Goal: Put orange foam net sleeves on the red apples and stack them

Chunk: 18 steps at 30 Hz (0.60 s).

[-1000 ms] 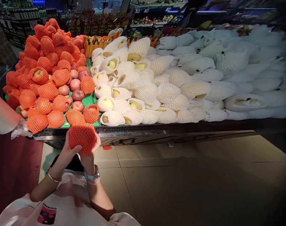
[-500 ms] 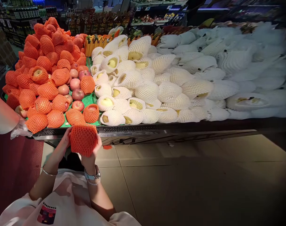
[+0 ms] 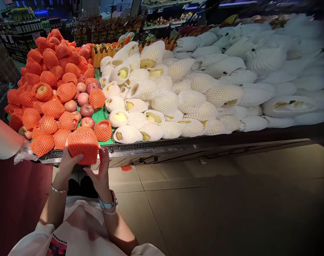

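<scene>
An orange foam fruit net (image 3: 84, 144) is held over the front edge of the display, in front of the apples. My left hand (image 3: 69, 160) grips it from the left and below, thumb across its side; whatever fruit sits inside is hidden. On the other side my right hand (image 3: 101, 174) is open, thumb and fingers apart, its fingertips close to the net's right edge. Whether they touch it I cannot tell. Just beyond lie a netted apple (image 3: 102, 130) and a bare red apple (image 3: 87, 122) on a green mat (image 3: 99, 114).
A heap of orange-netted apples (image 3: 48, 76) rises at the left. Pale fruit in white foam nets (image 3: 164, 103) fills the middle and right. The display's dark front rail (image 3: 156, 145) runs across. A plastic-wrapped white shape (image 3: 4, 137) juts in at left. An orange scrap (image 3: 126, 168) lies on the floor.
The orange net has moved slightly left and up and turned in my left hand. My right hand has let go of it and spread its fingers.
</scene>
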Each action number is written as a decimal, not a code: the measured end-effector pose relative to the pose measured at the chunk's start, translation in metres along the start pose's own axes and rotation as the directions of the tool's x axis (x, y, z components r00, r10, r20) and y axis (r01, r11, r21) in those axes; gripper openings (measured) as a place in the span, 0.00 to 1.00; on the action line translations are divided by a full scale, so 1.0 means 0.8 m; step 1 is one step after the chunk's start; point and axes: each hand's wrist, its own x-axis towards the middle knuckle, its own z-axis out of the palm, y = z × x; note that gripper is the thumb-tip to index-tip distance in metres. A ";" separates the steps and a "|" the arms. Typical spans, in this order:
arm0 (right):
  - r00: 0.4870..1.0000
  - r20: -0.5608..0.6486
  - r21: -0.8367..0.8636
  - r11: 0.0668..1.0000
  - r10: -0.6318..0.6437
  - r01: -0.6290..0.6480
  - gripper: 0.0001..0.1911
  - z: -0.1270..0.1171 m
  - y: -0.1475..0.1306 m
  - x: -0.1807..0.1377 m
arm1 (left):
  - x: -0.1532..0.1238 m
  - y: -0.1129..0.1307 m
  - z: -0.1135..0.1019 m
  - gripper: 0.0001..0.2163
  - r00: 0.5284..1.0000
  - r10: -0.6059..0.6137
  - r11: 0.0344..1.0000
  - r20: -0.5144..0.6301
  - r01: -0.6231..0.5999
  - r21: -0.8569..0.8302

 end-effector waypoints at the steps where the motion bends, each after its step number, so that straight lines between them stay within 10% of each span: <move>1: 1.000 0.008 -0.005 1.000 0.009 -0.009 0.45 -0.002 0.001 0.003 | 0.020 0.008 0.005 0.43 0.997 0.067 0.997 -0.034 -0.066 0.035; 9: 0.973 0.114 0.136 0.967 0.200 -0.215 0.26 -0.034 0.028 0.007 | 0.207 0.034 0.063 0.38 0.919 0.393 0.706 0.028 -0.321 0.632; 18: 0.802 -0.171 0.057 0.818 0.573 -0.572 0.27 -0.180 0.087 -0.096 | 0.229 0.011 0.120 0.41 0.985 0.168 0.277 0.028 -0.075 0.958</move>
